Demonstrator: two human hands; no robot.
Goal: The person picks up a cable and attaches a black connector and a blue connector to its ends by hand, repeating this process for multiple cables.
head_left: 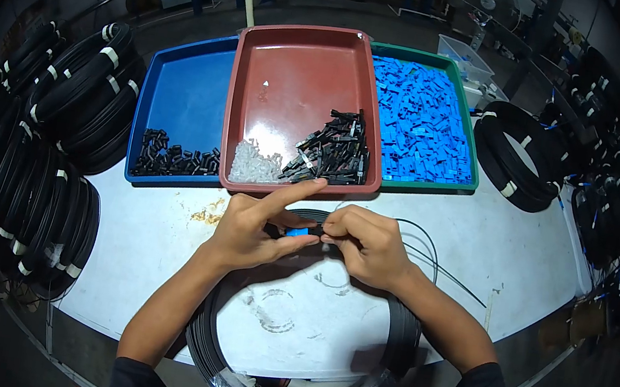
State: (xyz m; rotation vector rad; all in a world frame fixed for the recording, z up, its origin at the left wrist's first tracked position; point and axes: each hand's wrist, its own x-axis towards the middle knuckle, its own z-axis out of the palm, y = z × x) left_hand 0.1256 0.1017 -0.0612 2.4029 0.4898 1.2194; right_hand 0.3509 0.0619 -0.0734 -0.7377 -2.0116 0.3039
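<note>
My left hand (249, 232) pinches a small blue plastic connector (296, 232) between thumb and fingers, its index finger stretched out above. Right beside it, my right hand (368, 243) has its thumb and fingertips closed on a small black piece (316, 228) at the connector's end. The fingertips partly cover both parts. Below the hands lies a large coil of black cable (406, 330), bound with clear tape near the table's front edge. Thin loose lengths of cable (459, 288) stick out from it to the right.
Behind the hands stand a blue tray (192, 74) with black parts, a red tray (305, 58) with clear and black parts, and a green tray (470, 137) full of blue pieces. Cable coils (46, 212) are stacked at left; another coil (517, 155) lies at right.
</note>
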